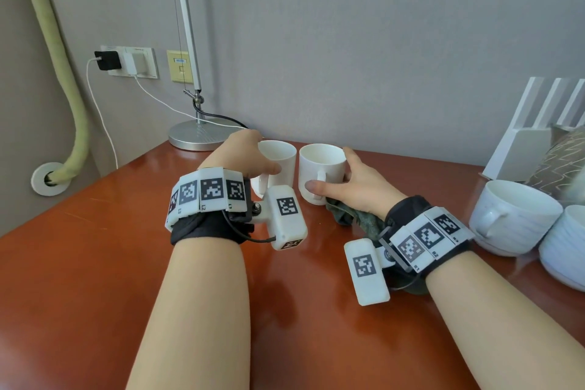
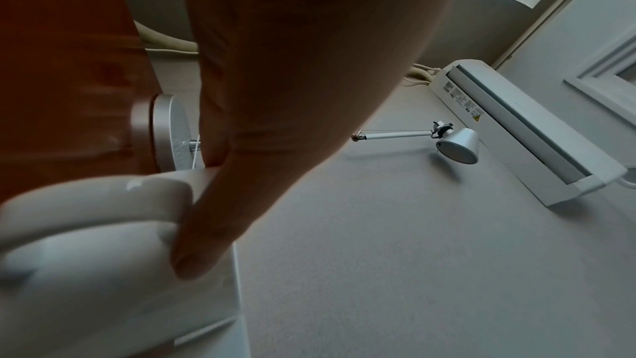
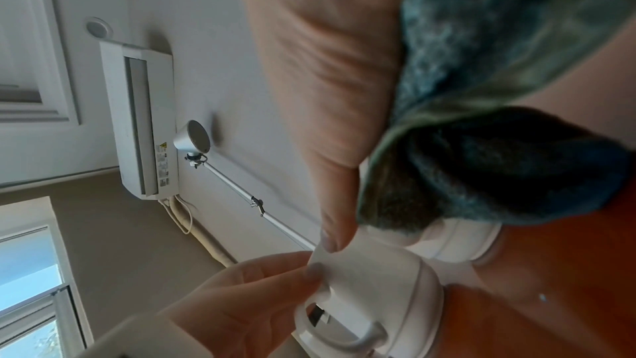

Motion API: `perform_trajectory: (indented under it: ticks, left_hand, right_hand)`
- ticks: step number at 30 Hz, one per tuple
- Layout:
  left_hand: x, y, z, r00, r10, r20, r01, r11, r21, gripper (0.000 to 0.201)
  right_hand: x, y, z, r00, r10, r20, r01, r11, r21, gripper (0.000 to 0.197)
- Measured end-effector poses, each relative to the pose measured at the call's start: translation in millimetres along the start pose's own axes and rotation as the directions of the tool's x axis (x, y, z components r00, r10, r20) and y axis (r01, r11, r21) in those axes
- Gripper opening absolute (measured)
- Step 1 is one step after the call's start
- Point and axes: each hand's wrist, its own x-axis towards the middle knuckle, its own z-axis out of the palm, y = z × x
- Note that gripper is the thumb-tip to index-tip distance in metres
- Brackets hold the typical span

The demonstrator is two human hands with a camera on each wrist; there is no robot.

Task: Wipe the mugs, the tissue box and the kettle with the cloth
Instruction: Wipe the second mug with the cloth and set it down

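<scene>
Two plain white mugs stand side by side at the back of the red-brown table (image 1: 95,263). My left hand (image 1: 253,155) grips the left mug (image 1: 280,158), thumb above its handle (image 2: 86,208). My right hand (image 1: 342,180) grips the right mug (image 1: 321,165), thumb across the handle and fingers round the far side. A dark green cloth (image 1: 357,218) is bunched under the right palm and trails back to the wrist; in the right wrist view the cloth (image 3: 499,146) covers part of that mug (image 3: 457,241). The left mug (image 3: 371,296) shows there too.
Two ribbed white cups (image 1: 512,215) (image 1: 566,247) sit at the right edge. Behind them are a grey zigzag-patterned object (image 1: 560,165) and a white router (image 1: 522,149). A lamp base (image 1: 196,134) stands behind the left mug. Chargers and white cables hang at the wall sockets (image 1: 129,63).
</scene>
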Motion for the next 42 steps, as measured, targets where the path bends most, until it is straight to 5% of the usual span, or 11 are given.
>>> perform_trajectory:
  ticks: [7, 16, 25, 31, 35, 38, 42]
  left_hand:
    - [2, -2, -1, 1.000, 0.006, 0.001, -0.006, 1.000, 0.007, 0.032]
    - [2, 1, 0, 1.000, -0.003, -0.010, 0.003, 1.000, 0.012, 0.038]
    - [1, 0, 1, 1.000, -0.002, -0.024, 0.003, 1.000, 0.025, 0.040]
    - [0, 1, 0, 1.000, 0.019, -0.022, -0.019, 0.999, -0.025, 0.059]
    - [-15, 25, -10, 0.984, 0.142, -0.104, -0.158, 0.973, -0.168, 0.069]
    - [-28, 55, -10, 0.954, 0.298, -0.028, -0.291, 0.901, -0.322, 0.050]
    - [-42, 87, -1, 0.880, 0.443, 0.171, -0.318, 0.817, -0.481, 0.041]
  right_hand:
    - [6, -2, 4, 1.000, -0.007, 0.011, 0.007, 1.000, 0.012, 0.099]
    - [7, 2, 3, 1.000, -0.016, 0.023, 0.016, 1.000, -0.001, 0.120]
    - [1, -5, -4, 0.999, -0.017, 0.037, 0.018, 0.999, -0.029, 0.088]
    - [-2, -11, -8, 0.998, 0.047, 0.040, -0.044, 0.997, -0.068, 0.130]
    - [-9, -19, -21, 0.949, 0.073, -0.307, -0.025, 0.987, 0.158, 0.084]
    - [-10, -24, -34, 0.872, 0.142, -0.469, 0.073, 0.908, 0.412, 0.043]
    - [-25, -36, -57, 0.840, 0.261, -0.475, 0.153, 0.726, 0.670, 0.052]
